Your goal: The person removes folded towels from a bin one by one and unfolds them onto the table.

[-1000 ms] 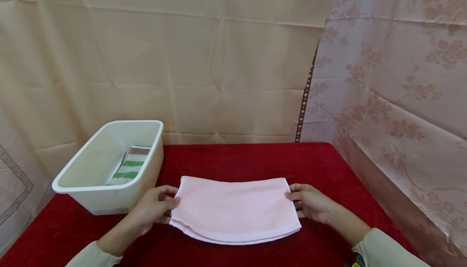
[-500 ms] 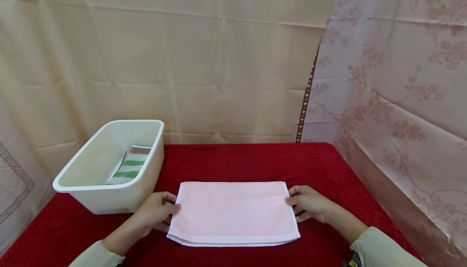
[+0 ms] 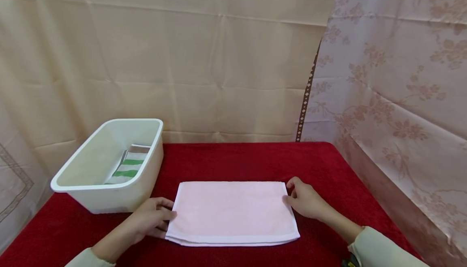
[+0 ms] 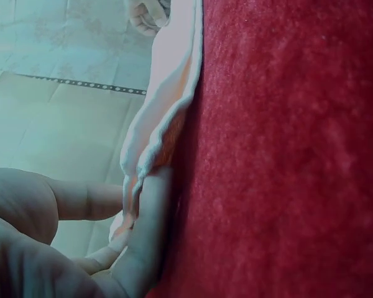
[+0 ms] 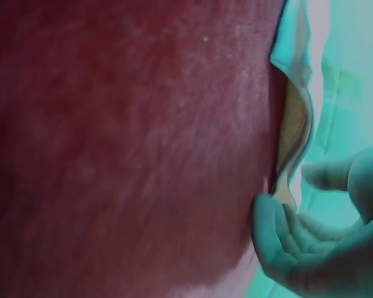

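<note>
A folded pink towel (image 3: 233, 210) with white edges lies flat at the front middle of the red-covered table (image 3: 248, 161). At its left edge, my left hand (image 3: 151, 220) pinches the layers: in the left wrist view the thumb is above and fingers (image 4: 150, 230) reach underneath. My right hand (image 3: 306, 200) is at the right edge, its thumb on the towel near the far corner. In the right wrist view its curled fingers (image 5: 270, 230) lie around the towel's edge (image 5: 304, 105), where the layers bulge apart.
A white plastic tub (image 3: 109, 196) stands at the left, just beyond my left hand. Inside it lies a striped cloth (image 3: 129, 165) in green, white and brown. Beige curtain (image 3: 219, 76) hangs behind the table, and floral curtain (image 3: 394, 96) hangs on the right.
The towel has gone from sagging between both hands to lying flat on the table. My right hand has shifted slightly toward the far right corner; the left has moved slightly down and left.
</note>
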A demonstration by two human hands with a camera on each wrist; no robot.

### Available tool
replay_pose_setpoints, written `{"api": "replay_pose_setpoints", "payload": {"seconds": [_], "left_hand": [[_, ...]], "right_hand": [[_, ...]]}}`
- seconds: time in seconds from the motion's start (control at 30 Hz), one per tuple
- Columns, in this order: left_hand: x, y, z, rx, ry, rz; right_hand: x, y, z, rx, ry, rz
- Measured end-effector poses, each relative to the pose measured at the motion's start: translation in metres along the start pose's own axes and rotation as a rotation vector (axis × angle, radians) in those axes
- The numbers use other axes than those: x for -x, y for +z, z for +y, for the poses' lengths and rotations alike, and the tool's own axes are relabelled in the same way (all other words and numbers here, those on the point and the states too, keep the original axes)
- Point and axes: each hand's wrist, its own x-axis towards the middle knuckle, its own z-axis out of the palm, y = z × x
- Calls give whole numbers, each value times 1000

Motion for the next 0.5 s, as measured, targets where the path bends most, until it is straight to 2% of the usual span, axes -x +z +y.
{"api": "replay_pose_setpoints", "payload": {"seconds": [0.17,0.33,0.4,0.5], "left_hand": [[1,-9,-4,51,-2,-62],[1,-13,-5,89,-5,-105],[2,-13,-5,95,-9,-117],[3,-14,-5,105,-13,-132]], "right_hand": [[1,-1,0,225,-327,28],[10,-5,-5,460,-508,55],[16,-7,-7,502,-578,41],[23,-10,-9,516,-730,-9]]}}
